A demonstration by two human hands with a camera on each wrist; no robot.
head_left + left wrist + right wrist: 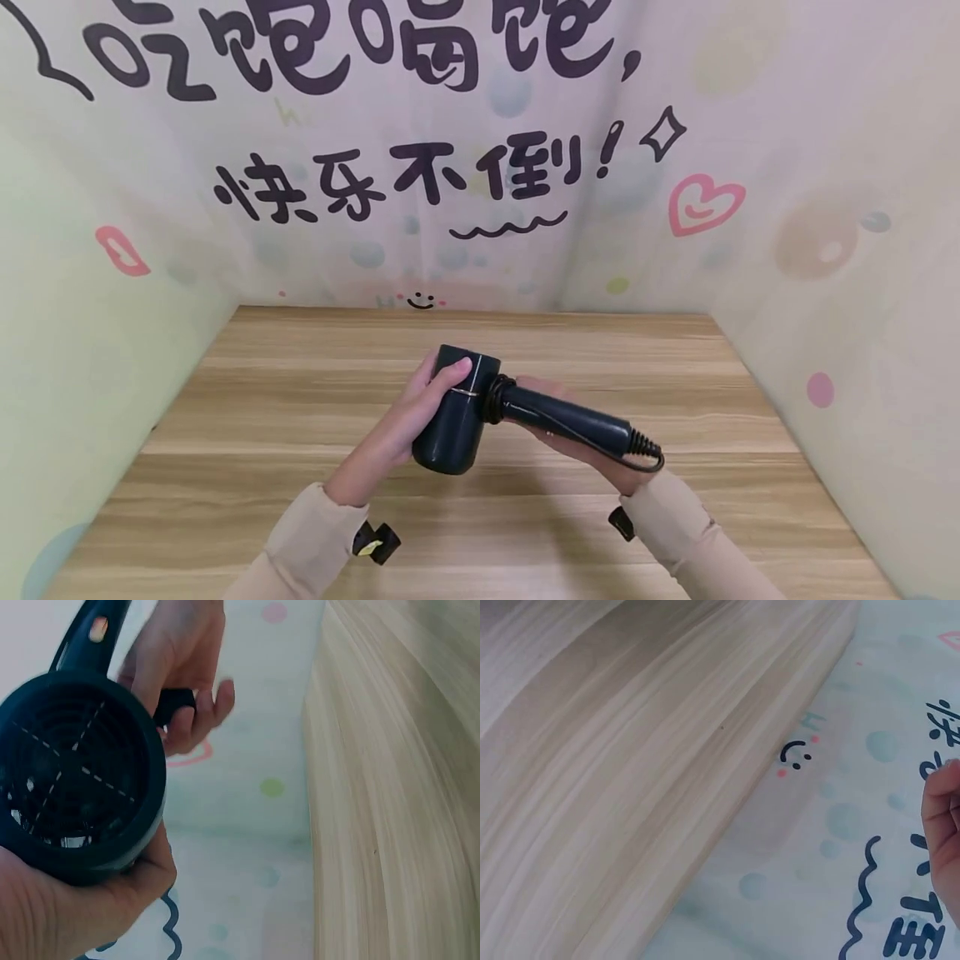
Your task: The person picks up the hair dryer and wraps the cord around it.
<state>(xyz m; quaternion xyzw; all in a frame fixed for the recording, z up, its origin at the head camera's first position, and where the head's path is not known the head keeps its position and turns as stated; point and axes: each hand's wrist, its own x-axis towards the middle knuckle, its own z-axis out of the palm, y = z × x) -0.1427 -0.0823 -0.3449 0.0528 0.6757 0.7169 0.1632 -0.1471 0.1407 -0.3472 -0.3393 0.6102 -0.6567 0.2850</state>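
A dark blue hair dryer [448, 433] is held tilted above the table, its black cord [495, 400] coiled around the neck of the handle and running along it. My left hand [420, 412] grips the barrel, thumb across its front. In the left wrist view the dryer's round grille [75, 769] faces the camera. My right hand [573, 446] is behind the handle, largely hidden in the head view. In the left wrist view its curled fingers hold a small black piece [174, 705] that looks like the cord's plug. Only its bent fingers [941, 802] show at the right wrist view's edge.
Below is a wood-grain table [285, 400]. A printed cloth wall [420, 258] with dark lettering stands along its back edge, and similar walls rise at both sides. Black straps with small devices [378, 542] are on both wrists.
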